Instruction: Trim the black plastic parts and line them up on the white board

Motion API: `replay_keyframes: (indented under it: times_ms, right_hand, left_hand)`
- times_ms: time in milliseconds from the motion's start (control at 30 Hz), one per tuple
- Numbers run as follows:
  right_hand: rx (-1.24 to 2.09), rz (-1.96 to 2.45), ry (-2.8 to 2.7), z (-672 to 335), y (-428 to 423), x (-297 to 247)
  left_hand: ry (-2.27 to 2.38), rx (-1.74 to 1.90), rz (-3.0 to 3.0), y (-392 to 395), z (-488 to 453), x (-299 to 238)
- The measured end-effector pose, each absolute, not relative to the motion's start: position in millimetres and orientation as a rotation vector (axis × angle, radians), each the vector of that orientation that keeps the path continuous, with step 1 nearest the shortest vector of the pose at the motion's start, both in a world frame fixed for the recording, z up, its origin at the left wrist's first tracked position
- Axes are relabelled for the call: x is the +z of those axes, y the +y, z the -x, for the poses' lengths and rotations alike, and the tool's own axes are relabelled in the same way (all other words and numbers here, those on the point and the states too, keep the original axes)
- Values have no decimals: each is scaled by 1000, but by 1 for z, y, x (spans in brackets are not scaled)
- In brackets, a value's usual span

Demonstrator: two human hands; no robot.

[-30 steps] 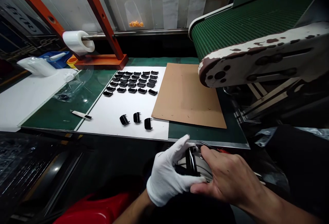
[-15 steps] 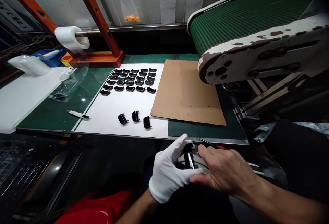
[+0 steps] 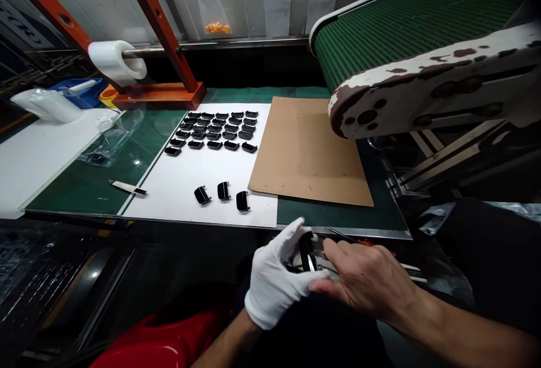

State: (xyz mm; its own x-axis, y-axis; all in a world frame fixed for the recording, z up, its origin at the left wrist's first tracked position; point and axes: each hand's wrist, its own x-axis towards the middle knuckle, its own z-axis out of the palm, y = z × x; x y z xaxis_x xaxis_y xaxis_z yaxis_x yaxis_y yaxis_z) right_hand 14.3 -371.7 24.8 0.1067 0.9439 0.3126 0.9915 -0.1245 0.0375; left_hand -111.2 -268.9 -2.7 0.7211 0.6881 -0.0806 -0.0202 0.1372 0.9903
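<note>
My left hand (image 3: pixel 274 278), in a white glove, is closed around a small glossy black plastic part (image 3: pixel 307 252) in front of the table's near edge. My bare right hand (image 3: pixel 367 278) is closed close beside it, its thumb against the gloved thumb. What its fingers grip is hidden. Behind that hand, a dark pointed tip and a bit of red (image 3: pixel 372 243) show; I cannot tell whether they belong to something held. Three similar black parts (image 3: pixel 223 191) lie on the white sheet (image 3: pixel 169 193), with several more in rows (image 3: pixel 214 136) farther back.
A brown cardboard sheet (image 3: pixel 313 148) lies right of the white one. A white-handled knife (image 3: pixel 127 187) rests at the left. Behind stands a plastic film roll (image 3: pixel 107 61) on an orange stand (image 3: pixel 156 97). A green conveyor (image 3: pixel 380 47) overhangs the right; a red stool (image 3: pixel 156 340) is below left.
Both hands and the black part have shifted slightly left and up, and the part is tilted a little differently. The parts on the table have not moved.
</note>
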Motion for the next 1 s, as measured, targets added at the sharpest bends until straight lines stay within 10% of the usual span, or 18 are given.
replay_keyframes:
  times_ms: [1000]
  right_hand:
    - [25,2444,-1575,-135,-265,-17]
  left_hand:
    - [947,770,-2554,-212,169,-11]
